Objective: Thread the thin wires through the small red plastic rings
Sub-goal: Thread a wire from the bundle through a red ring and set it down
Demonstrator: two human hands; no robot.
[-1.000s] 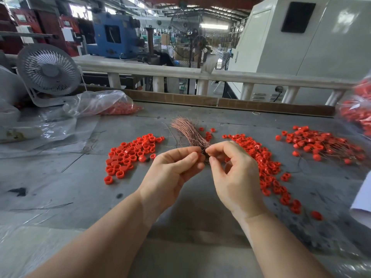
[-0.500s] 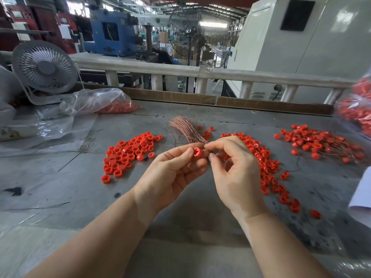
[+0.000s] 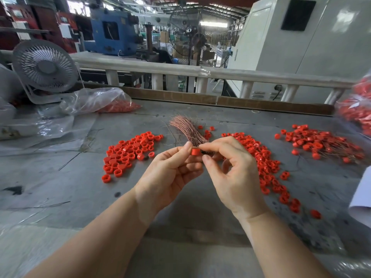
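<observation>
My left hand pinches a small red ring between thumb and fingertips, above the grey table. My right hand meets it from the right, thumb and forefinger pinched at the ring; the wire there is too thin to see. A bundle of copper wires lies just behind my fingers, its near end hidden by them. A pile of loose red rings lies to the left, and a long band of rings to the right.
Far right lies a heap of rings with wires through them. A clear bag of red rings and a white desk fan stand at the back left. Another bag of rings sits at the right edge, white paper below it.
My left hand's grip shifted so the red ring, hidden a second ago, now shows between its fingertips. My right hand's pinch moved in against the ring.
</observation>
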